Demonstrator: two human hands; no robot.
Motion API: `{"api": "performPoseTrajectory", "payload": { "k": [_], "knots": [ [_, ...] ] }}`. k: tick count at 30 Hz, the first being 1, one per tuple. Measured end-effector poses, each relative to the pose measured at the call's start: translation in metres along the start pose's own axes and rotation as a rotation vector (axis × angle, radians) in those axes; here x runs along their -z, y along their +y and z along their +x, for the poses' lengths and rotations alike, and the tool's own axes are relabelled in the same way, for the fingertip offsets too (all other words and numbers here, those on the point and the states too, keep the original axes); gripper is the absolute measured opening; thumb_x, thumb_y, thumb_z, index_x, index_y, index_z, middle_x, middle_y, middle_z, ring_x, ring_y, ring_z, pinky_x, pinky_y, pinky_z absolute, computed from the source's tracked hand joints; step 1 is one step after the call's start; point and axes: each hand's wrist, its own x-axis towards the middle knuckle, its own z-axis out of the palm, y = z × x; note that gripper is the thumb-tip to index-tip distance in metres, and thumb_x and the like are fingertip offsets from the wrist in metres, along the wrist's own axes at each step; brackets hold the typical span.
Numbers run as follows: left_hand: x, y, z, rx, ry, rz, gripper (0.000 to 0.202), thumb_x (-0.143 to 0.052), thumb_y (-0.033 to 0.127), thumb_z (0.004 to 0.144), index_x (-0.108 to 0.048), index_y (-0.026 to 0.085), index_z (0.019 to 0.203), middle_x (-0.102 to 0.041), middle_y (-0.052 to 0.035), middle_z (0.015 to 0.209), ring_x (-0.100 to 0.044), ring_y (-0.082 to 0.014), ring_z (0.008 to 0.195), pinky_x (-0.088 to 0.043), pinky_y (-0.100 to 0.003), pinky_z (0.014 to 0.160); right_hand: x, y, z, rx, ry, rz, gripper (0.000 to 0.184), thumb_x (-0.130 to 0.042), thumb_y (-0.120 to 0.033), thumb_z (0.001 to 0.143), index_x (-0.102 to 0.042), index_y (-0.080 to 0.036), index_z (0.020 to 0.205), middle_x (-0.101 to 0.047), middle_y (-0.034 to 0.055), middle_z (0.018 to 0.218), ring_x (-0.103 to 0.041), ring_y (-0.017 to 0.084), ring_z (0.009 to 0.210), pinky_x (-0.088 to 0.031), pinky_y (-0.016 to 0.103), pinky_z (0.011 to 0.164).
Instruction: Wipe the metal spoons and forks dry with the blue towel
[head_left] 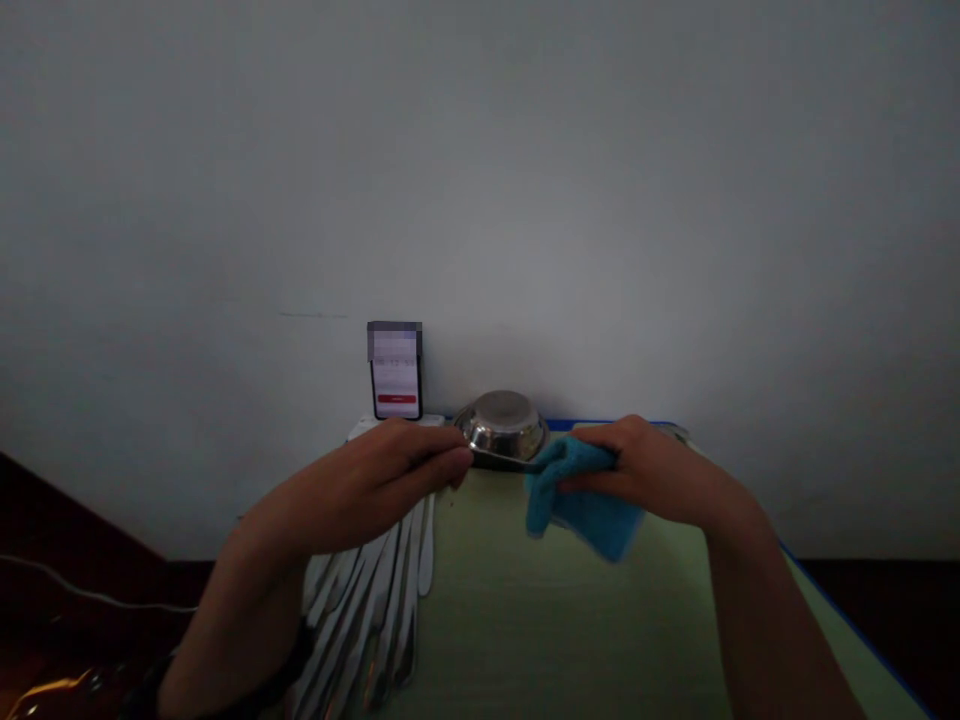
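My left hand [397, 470] is closed, its fingertips pinching one end of a thin table knife [499, 461] seen nearly edge-on. The knife's other end runs into a blue cloth [600, 515]. My right hand [637, 465] grips that cloth, with the thumb and fingers pressed around it and its lower part hanging loose. Just behind the knife, an upturned shiny metal bowl [504, 425] sits against the wall. Below my left forearm lie several table knives [382, 590] in a fanned row, partly hidden by the arm.
A phone [397, 375] with a lit screen leans upright on the wall at the back left. The pale green tabletop [540, 640] has a blue edge [847, 620] on the right. The wall [495, 200] rises directly behind. A white cable [97, 597] runs at far left.
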Motion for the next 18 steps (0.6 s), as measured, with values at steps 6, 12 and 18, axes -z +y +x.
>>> {"api": "performPoseTrajectory", "payload": {
  "k": [6,12,18],
  "knots": [
    [0.009,-0.015,-0.011,0.044,0.143,-0.066,0.029,-0.039,0.032,0.088,-0.053,0.017,0.069,-0.049,0.0035,0.058,-0.046,-0.0089,0.054,-0.038,-0.019,0.052,-0.002,0.011,0.005,-0.073,0.281,0.098,0.027,-0.056,-0.044,0.078,-0.064,-0.019,0.083,-0.066,0.0014,0.075,-0.06,0.017,0.067,-0.042,0.025,0.057],
    [0.002,-0.016,-0.007,0.116,0.117,-0.243,0.033,-0.033,0.038,0.091,-0.051,0.017,0.072,-0.048,0.0033,0.061,-0.045,-0.0085,0.054,-0.039,-0.019,0.051,-0.008,0.006,0.008,-0.149,0.536,0.444,0.034,-0.053,-0.051,0.077,-0.058,-0.017,0.074,-0.059,-0.0013,0.063,-0.053,0.012,0.055,-0.041,0.022,0.049],
    [0.001,-0.015,-0.002,0.07,-0.036,-0.12,0.03,-0.036,0.037,0.091,-0.056,0.016,0.081,-0.058,0.0011,0.07,-0.054,-0.0115,0.066,-0.043,-0.022,0.062,0.005,0.014,-0.007,-0.144,0.241,0.363,0.028,-0.059,-0.046,0.075,-0.064,-0.019,0.08,-0.065,0.0001,0.073,-0.059,0.015,0.064,-0.045,0.024,0.055]
  ]
}}
